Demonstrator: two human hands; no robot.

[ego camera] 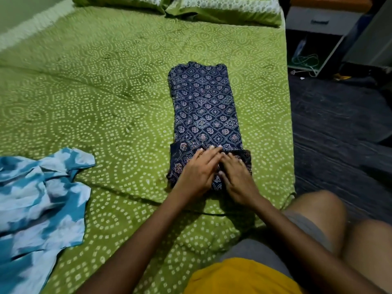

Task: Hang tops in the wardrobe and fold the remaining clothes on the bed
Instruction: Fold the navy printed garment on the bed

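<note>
Both hands lie flat on the near end of a navy patterned garment (204, 107), fingers straight and pressing down rather than curled round the cloth. The left hand (198, 171) sits on the left part of that near fold, its fingertips reaching toward the middle; the right hand (237, 177) lies just beside it, the two touching at the fingers. The garment is folded into a long narrow strip running from near to far on the right side of the bed (95, 98), which is covered with a green sheet printed with white dots. Its near end is doubled over under the hands. A blue and white tie-dye garment (40, 200) lies crumpled at the near left, well apart from the navy one. Two green pillows (222, 9) rest at the far end of the bed. A bedside cabinet (320, 28) stands on the dark floor at the far right.
</note>
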